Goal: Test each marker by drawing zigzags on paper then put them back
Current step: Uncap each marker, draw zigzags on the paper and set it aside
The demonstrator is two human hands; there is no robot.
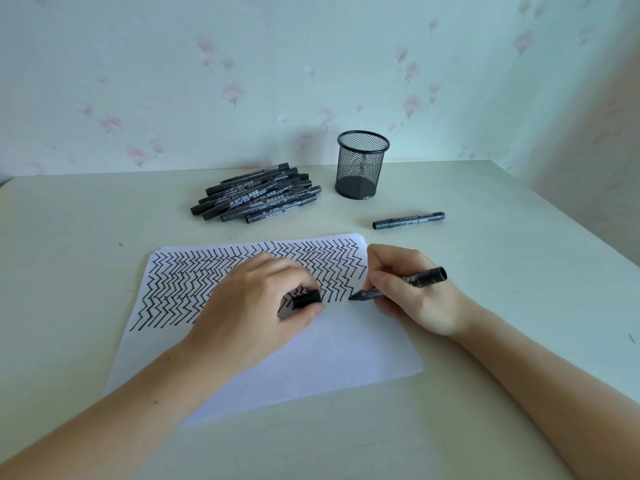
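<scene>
— Inspector: Reporting on the hands. The right hand (412,292) is gripping an uncapped black marker (398,285), fingers curled round the barrel, and its tip is touching the paper (311,358) at the right end of the zigzag rows (194,285).

— Clerk: And the other hand?

— Inspector: The left hand (256,306) is resting on the sheet, over the drawn lines, and is pinching a black cap (307,298) between thumb and curled fingers.

— Clerk: Where are the remaining markers lying?

— Inspector: A pile of capped markers (256,197) is sitting on the table (86,237) beyond the paper, to the left of a black mesh pen cup (362,164). The cup is standing upright near the wall; nothing is showing through its mesh. One single capped marker (408,220) is lying apart, in front of the cup and well clear of the pile.

— Clerk: State of the paper?

— Inspector: Zigzags are covering its far half; the near half is showing blank.
</scene>
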